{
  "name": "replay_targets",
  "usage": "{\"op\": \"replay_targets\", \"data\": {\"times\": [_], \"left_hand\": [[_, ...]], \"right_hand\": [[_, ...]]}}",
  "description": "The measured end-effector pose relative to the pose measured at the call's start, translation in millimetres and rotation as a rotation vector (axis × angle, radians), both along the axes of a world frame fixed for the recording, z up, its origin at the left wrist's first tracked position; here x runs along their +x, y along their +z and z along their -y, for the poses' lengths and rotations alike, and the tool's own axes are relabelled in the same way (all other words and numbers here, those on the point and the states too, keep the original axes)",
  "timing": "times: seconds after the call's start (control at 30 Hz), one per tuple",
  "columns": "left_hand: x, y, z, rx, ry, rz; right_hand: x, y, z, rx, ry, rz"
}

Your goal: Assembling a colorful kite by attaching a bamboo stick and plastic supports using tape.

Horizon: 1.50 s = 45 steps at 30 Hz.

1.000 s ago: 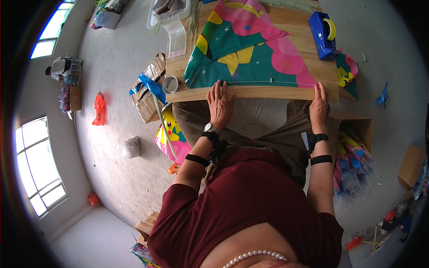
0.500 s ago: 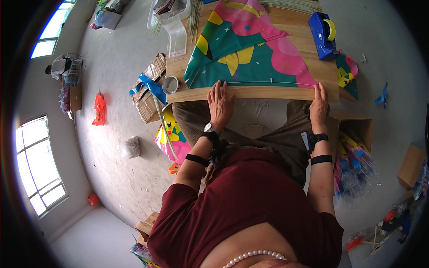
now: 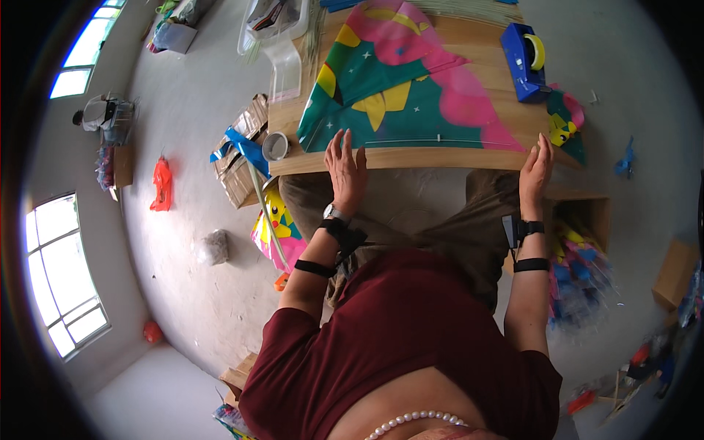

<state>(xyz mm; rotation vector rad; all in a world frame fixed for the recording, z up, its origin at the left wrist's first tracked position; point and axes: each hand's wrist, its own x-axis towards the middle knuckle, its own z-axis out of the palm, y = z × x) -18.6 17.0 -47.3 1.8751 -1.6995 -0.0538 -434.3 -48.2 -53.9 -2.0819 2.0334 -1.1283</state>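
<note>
A folded sheet of thin printed fabric [image 3: 411, 110] in teal, pink and yellow lies across the wooden table [image 3: 440, 158]. Along its near edge runs a thin white rod [image 3: 469, 141] with a small white piece on it. My left hand [image 3: 346, 172] is at the table's front edge, its fingers stretched out toward the sheet's near left part; I cannot tell whether they touch it. Just beyond the sheet's pink right corner, my right hand [image 3: 537, 169] has its fingers extended and holds nothing.
A blue tape dispenser [image 3: 524, 66] stands at the table's right side. Near the left edge sit a small round tin [image 3: 276, 147] and a clear plastic tub [image 3: 282, 26]. Beside my right leg, an open cardboard box [image 3: 587, 213] has colourful packed pieces next to it.
Both hands have come off the rod's ends: the left has shifted left and back, the right outward past the pink corner. The sheet stays flat on the table.
</note>
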Motion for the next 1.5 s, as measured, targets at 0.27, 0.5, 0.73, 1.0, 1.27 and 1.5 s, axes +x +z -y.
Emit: {"op": "replay_targets", "data": {"times": [0.27,0.5,0.73,1.0,1.27,1.5], "left_hand": [[-134,60,72,0.151,-0.579,-0.611],[-245,15,156,0.55,-0.542,-1.054],[-307,6,211,0.792,-0.379,-1.707],[-323,-5,229,0.806,-0.128,-1.882],[-323,-7,235,0.815,-0.164,-1.723],[-325,0,233,0.771,-0.16,-1.653]], "right_hand": [[-69,10,128,0.027,-0.064,0.266],[-70,32,178,0.363,0.161,0.25],[-71,47,186,0.658,0.14,0.815],[-61,69,141,0.611,0.156,0.886],[-107,85,-112,0.588,0.035,1.135],[-122,77,-213,0.646,-0.12,1.015]]}}
